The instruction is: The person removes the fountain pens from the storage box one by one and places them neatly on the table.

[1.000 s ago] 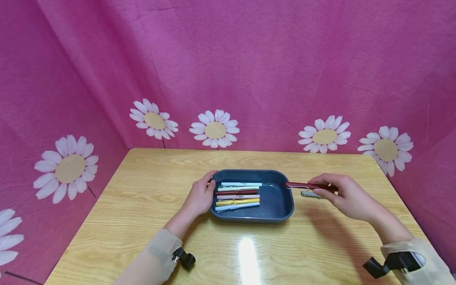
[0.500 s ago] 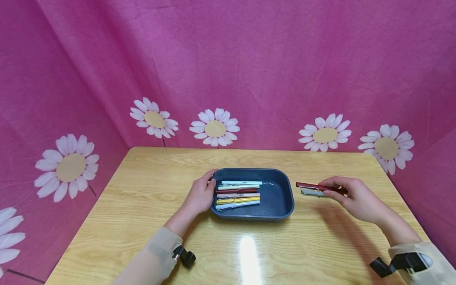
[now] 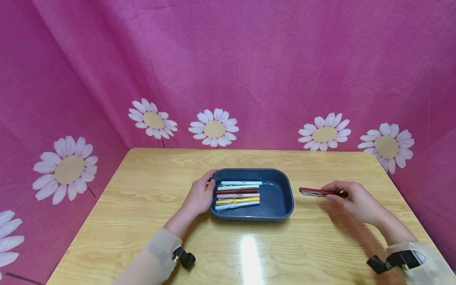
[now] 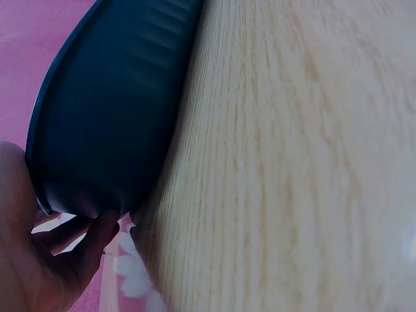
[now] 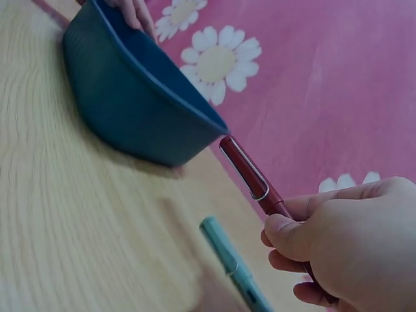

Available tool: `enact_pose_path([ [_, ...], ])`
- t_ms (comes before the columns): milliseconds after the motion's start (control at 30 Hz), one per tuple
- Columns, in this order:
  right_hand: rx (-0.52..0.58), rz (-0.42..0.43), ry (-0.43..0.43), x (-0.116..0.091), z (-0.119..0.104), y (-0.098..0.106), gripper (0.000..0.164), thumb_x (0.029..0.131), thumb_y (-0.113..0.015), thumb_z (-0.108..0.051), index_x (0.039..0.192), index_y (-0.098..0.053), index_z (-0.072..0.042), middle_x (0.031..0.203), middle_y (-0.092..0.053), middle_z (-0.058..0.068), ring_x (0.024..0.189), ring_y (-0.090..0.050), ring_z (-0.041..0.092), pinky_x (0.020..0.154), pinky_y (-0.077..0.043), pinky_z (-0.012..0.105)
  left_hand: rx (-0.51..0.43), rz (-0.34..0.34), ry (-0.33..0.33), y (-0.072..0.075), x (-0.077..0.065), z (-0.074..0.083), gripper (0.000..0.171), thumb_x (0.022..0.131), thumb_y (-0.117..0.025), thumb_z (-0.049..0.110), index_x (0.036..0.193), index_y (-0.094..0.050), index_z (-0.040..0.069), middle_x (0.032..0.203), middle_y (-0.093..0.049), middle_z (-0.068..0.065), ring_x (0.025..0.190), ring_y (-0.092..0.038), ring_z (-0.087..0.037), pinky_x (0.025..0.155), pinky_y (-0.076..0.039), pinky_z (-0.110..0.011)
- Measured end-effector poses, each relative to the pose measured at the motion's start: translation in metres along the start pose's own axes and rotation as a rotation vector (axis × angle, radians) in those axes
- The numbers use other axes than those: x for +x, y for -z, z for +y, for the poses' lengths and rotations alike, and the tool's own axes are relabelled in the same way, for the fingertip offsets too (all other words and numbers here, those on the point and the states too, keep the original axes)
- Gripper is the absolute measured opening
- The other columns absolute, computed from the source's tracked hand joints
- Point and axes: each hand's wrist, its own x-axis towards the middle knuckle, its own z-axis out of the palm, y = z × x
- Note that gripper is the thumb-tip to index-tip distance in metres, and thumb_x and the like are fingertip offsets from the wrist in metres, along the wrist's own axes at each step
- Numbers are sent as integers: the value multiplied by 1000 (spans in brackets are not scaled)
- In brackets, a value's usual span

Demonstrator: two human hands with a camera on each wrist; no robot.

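My right hand (image 3: 360,202) pinches a dark red pen (image 3: 311,190) between thumb and fingers, its clip end pointing at the bin. In the right wrist view the red pen (image 5: 244,169) is held above the table. Below it lies a pale green pen (image 5: 227,250), mostly hidden behind the red one in the head view. My left hand (image 3: 200,194) grips the left end of a dark blue rectangular bin (image 3: 276,216). Inside, several pens lie side by side toward the left, among them a yellow pen (image 3: 246,200) and a pink pen (image 3: 242,195).
Everything stands on a light wooden table (image 3: 160,178). A pink curtain (image 3: 249,79) with white daisies closes off the back and sides. The bin's right wall (image 5: 149,117) stands left of the red pen.
My right hand has drawn the dark red pen from the bin's right rim away to the right, then lowered it over the green pen. My left hand and the bin have stayed put.
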Motion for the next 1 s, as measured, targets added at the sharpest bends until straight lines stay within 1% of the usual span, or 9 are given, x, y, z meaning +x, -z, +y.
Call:
enact_pose_path([
  [133,-16,3,-28,-8,10,-3,19,96,-74,4,110,-78,-9,95,-73,3,78,-57,6,63,-49,25,-1,-6,-19,-2,1,0,46,114,-43,19,159,-48,10,147,-60,-18,136,-56,-33,117,-40,-53],
  [267,-14,-2,-43,-15,19,-10,21,93,-76,5,107,-78,-10,96,-73,-2,80,-58,5,66,-50,24,-2,-17,-16,-3,0,1,47,114,-42,19,159,-48,10,149,-59,-18,138,-54,-33,118,-39,-53],
  [400,-8,-9,-57,-17,25,-13,21,93,-77,3,107,-78,-12,96,-73,-4,83,-60,5,69,-50,22,-1,-11,-18,-3,0,1,46,114,-43,19,159,-48,10,148,-59,-18,136,-55,-33,117,-39,-53],
  [500,-2,6,-42,-17,29,-18,21,92,-79,3,106,-79,-13,97,-73,-5,84,-62,5,71,-50,19,6,-12,0,-1,-1,0,47,114,-43,22,160,-48,11,150,-58,-18,138,-54,-33,118,-39,-53],
  [633,24,37,7,-17,34,-29,24,89,-79,7,106,-78,-10,96,-73,-4,84,-63,4,71,-49,16,14,-16,34,4,-4,-2,47,115,-42,24,160,-47,14,152,-56,-17,141,-51,-33,118,-38,-55],
  [767,45,57,30,-17,37,-33,26,88,-79,11,105,-77,-7,95,-73,-2,82,-62,4,69,-49,16,12,-13,24,5,-3,-2,47,114,-42,22,160,-47,12,152,-56,-18,141,-51,-34,118,-38,-56],
  [867,20,72,23,-18,38,-32,27,87,-79,12,105,-78,-8,96,-72,-1,83,-62,5,71,-49,15,15,-12,12,3,-2,-1,47,114,-42,22,160,-46,12,152,-56,-18,141,-51,-35,118,-38,-56],
  [1000,-11,76,-1,-18,38,-31,25,88,-79,11,105,-79,-8,98,-71,-2,86,-62,6,73,-48,14,16,-6,15,1,-1,0,47,114,-42,22,160,-47,12,152,-56,-18,142,-50,-35,118,-37,-55],
])
